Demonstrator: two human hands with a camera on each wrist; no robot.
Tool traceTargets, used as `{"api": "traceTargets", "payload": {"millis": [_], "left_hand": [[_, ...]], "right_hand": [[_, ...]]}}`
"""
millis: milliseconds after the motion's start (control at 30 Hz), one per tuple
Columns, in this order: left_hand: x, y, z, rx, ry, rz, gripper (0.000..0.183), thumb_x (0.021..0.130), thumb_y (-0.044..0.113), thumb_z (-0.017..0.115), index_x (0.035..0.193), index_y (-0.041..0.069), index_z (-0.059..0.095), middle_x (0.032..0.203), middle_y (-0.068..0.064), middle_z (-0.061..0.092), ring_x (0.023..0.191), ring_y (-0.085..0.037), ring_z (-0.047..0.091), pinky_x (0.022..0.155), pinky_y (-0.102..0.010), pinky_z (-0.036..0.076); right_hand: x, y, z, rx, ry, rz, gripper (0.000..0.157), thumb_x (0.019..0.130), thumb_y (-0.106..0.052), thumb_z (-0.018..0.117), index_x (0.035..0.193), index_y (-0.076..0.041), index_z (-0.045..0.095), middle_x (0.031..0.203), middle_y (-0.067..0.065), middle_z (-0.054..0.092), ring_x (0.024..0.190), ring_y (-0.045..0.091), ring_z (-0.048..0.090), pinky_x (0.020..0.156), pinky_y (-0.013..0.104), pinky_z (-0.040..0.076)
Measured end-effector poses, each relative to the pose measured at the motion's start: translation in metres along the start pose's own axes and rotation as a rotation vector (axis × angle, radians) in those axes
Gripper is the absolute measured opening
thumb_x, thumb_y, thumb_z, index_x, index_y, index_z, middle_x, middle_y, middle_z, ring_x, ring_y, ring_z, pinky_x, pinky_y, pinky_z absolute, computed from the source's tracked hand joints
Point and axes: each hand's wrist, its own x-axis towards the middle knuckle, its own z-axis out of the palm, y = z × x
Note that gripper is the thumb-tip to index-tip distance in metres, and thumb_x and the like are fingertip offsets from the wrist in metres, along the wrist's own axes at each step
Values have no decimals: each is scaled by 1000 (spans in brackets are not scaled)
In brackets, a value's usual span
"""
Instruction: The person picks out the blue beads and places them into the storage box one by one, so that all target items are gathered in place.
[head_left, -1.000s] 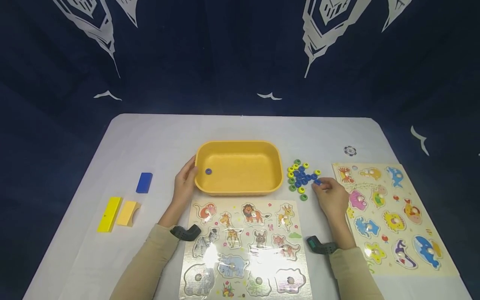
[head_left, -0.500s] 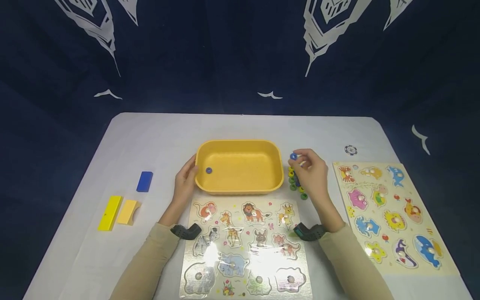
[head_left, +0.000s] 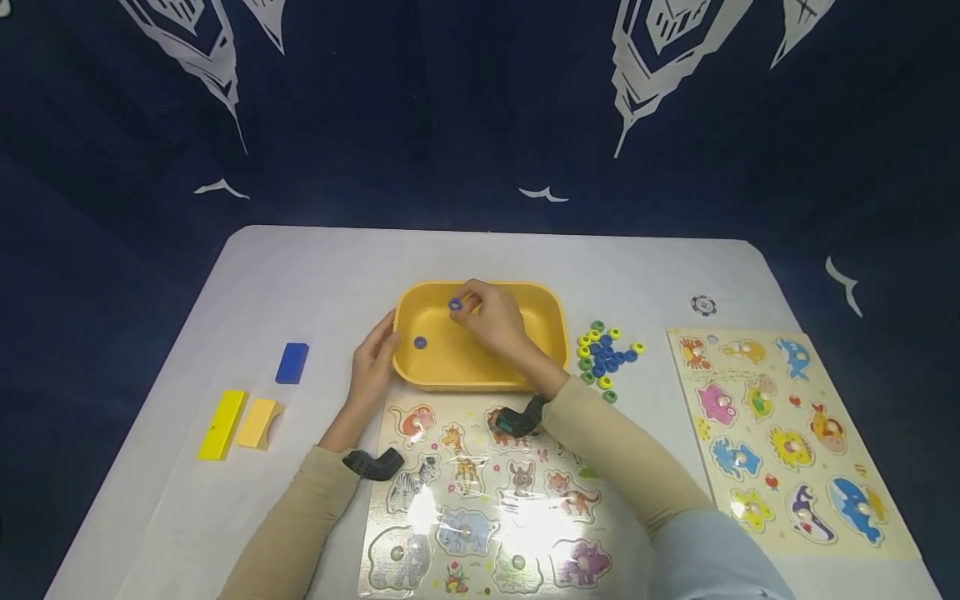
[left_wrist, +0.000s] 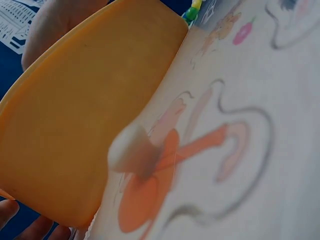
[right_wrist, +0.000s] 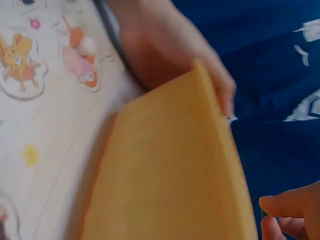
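The bead (head_left: 455, 304) sits at the tips of the right hand (head_left: 495, 321), thumb and finger closed on it, over the tray (head_left: 553, 337); from where I stand, how high above the floor of it I can't tell. The left hand (head_left: 371, 357) is clamped on the tray's end wall, left of those pinching fingers. Nearer the body from the fingertips, and a little left, a second blue bead (head_left: 421, 342) lies in the tray; off to their right, outside it, is the pile (head_left: 618, 357). I'd lower the fingertips close to the tray floor before parting them, since a round bead dropped from height will probably bounce or roll. Best keep the left grip light but steady, so the wall doesn't tip.
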Motion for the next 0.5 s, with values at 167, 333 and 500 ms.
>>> {"api": "traceTargets", "payload": {"millis": [167, 333, 500], "left_hand": [[-1, 3, 0, -6, -3, 9, 42, 94, 16, 42, 136, 13, 36, 140, -5, 37, 128, -17, 34, 105, -27, 33], [-1, 2, -1, -24, -11, 21, 41, 94, 16, 42, 135, 14, 37, 138, -6, 39, 126, -18, 37, 103, -27, 36], [-1, 2, -1, -24, -18, 27, 41, 95, 16, 41, 136, 13, 36, 138, -6, 38, 127, -18, 36, 103, -28, 35]], "right_hand": [[11, -1, 24, -73, -96, 43, 18, 74, -24, 68, 90, -20, 63, 70, -6, 62, 59, 10, 54, 45, 22, 42], [13, 2, 38, -138, -181, 74, 16, 74, -23, 65, 89, -21, 63, 69, -6, 61, 56, 10, 54, 44, 22, 43], [10, -1, 44, -164, -246, 83, 13, 76, -23, 65, 89, -19, 63, 61, -3, 56, 51, 11, 48, 40, 21, 36]]}}
